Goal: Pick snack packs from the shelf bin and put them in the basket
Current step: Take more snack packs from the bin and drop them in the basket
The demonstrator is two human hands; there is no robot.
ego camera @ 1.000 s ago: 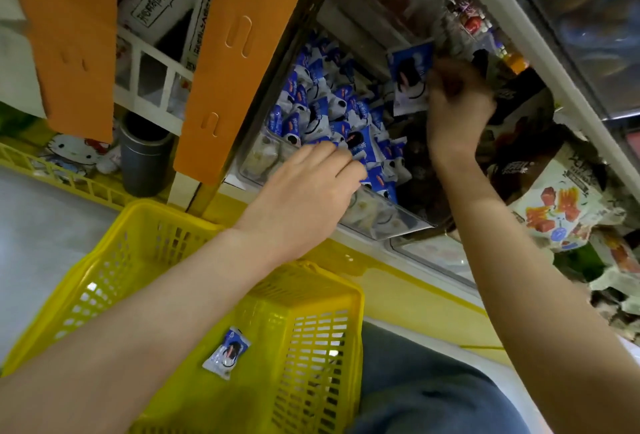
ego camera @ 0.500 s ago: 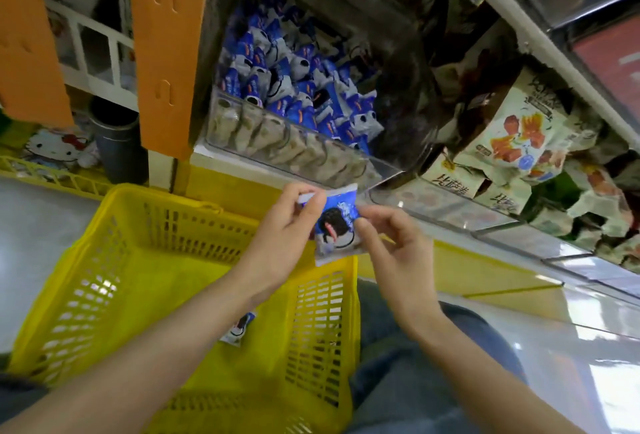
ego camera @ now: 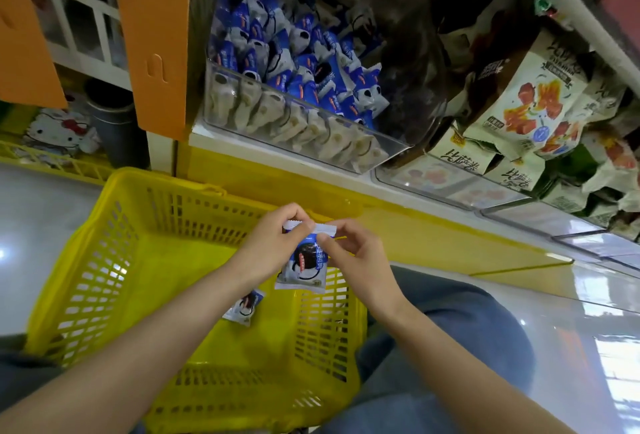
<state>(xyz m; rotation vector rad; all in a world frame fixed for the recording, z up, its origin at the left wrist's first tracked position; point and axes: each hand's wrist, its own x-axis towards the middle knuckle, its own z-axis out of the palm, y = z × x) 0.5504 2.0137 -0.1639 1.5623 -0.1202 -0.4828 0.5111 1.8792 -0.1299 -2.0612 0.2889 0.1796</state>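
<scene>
Head view: crinkly foil snack pack [ego camera: 304,267] over slotted plastic basket [ego camera: 114,260].

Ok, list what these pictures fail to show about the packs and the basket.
Head view only:
- Basket: near wall and part of the floor hidden by the left forearm.
- Pack in the basket: partly covered by that forearm.
- Held pack: top seam pinched under left hand and right hand.
- Bin: pack count unreadable; piled up, blurred.

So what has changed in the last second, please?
The right hand brought one snack pack from the shelf bin down over the basket; the left hand left the bin and took hold too. One pack stays in the basket.
</scene>
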